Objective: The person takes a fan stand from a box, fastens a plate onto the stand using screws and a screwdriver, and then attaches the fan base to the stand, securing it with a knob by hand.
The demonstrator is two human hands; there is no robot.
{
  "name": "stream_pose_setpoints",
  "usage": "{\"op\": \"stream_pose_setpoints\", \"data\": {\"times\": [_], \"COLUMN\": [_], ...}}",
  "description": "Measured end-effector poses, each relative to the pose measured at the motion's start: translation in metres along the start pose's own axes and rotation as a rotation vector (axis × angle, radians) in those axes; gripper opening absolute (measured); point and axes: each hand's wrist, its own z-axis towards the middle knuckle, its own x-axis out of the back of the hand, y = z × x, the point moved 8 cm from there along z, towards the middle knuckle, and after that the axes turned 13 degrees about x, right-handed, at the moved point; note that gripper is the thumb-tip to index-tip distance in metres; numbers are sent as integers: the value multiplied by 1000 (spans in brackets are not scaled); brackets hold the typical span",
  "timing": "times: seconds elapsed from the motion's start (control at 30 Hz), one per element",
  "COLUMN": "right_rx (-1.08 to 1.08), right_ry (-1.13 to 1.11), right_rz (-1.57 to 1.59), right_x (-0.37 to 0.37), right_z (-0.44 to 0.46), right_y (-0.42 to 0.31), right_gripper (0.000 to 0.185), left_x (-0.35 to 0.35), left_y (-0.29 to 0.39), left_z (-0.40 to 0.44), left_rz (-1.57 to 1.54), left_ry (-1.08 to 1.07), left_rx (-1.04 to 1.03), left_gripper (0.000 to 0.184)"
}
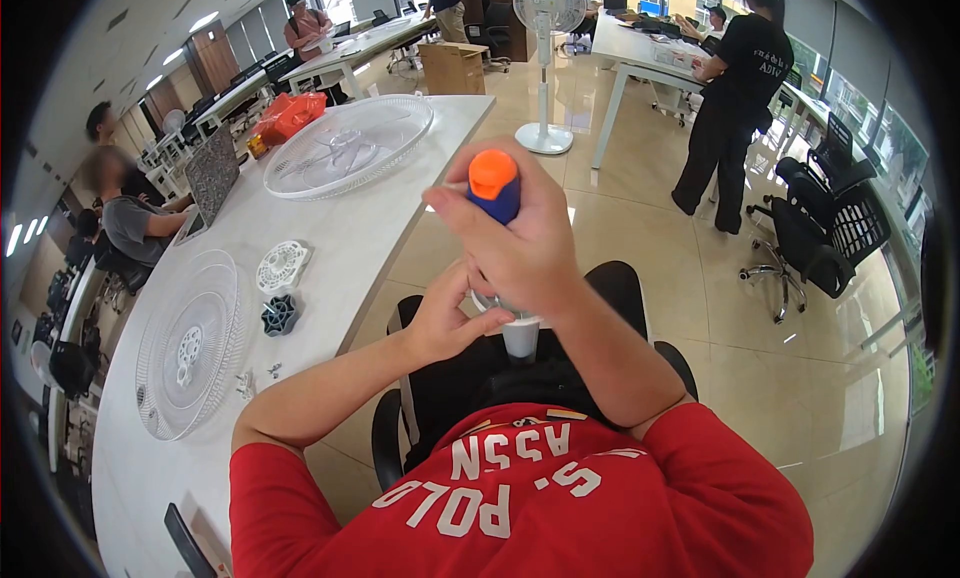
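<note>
Nearest us is the orange-and-blue handle (494, 185), upright above our lap, its orange end toward our view. Our right grip (520, 240) is closed around it. Our left grip (447, 316) is below, curled by a white-and-grey part (520, 338), thumb at its rim; the fingers' exact hold is hidden.

To our left, the white desk (335, 253) carries a clear round cover (222, 313) with a white centre, and beside it a white openwork disc (283, 266), a dark lobed knob (280, 316) and small loose pieces (245, 384). Farther along, we see another clear cover (400, 138), near a red bag (292, 115). A white fan (543, 78) stands on the floor (620, 268) beyond.
</note>
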Motion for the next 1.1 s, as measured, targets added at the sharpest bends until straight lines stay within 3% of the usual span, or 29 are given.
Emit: {"op": "stream_pose_setpoints", "data": {"times": [0.03, 0.1, 0.13, 0.23, 0.3, 0.33, 0.4, 0.57, 0.73, 0.8, 0.9, 0.97, 1.1], "right_rx": [-1, 284, 288, 140, -195, -198, -147, 26, 210, 200, 72, 3, -25], "right_ry": [2, 8, 9, -46, -138, -148, -188, -157, -77, -60, -56, 71, 97], "right_rz": [0, -223, -224, -72, 528, 533, 363, 545, 230, 161, 304, 247, 73], "right_x": [-4, -5, -4, 3, 4, 11, 21, 12, 15, 13, 6, 7, -1], "right_z": [-3, -4, -3, 5, 6, 6, 11, 4, 8, 8, 7, 6, 3], "right_y": [5, -11, -12, -5, 14, 14, 17, 23, 10, 4, 5, 7, 3], "right_gripper": [18, 20, 20, 23, 33, 33, 37, 39, 27, 26, 22, 16, 15], "left_x": [-2, 1, 6, 9, 6, 3, -1, 6, 10, 10, 7, 5, 4], "left_y": [-13, -22, -25, -30, -11, 0, 2, 10, 7, 8, 8, 8, 8], "left_z": [2, 4, 4, 0, 4, 5, 7, 2, 1, 2, 1, 0, 0], "left_rz": [-98, -88, -79, 21, -60, -139, -141, -111, -103, -85, -117, -110, -89], "left_ry": [-32, 24, 83, 60, 36, 12, -1, 23, 18, 8, 22, 26, 25], "left_rx": [157, 131, 104, 70, -8, -86, -122, -155, -158, -177, -221, -228, -233], "left_gripper": [39, 39, 39, 37, 36, 36, 36, 35, 36, 37, 38, 37, 38]}}
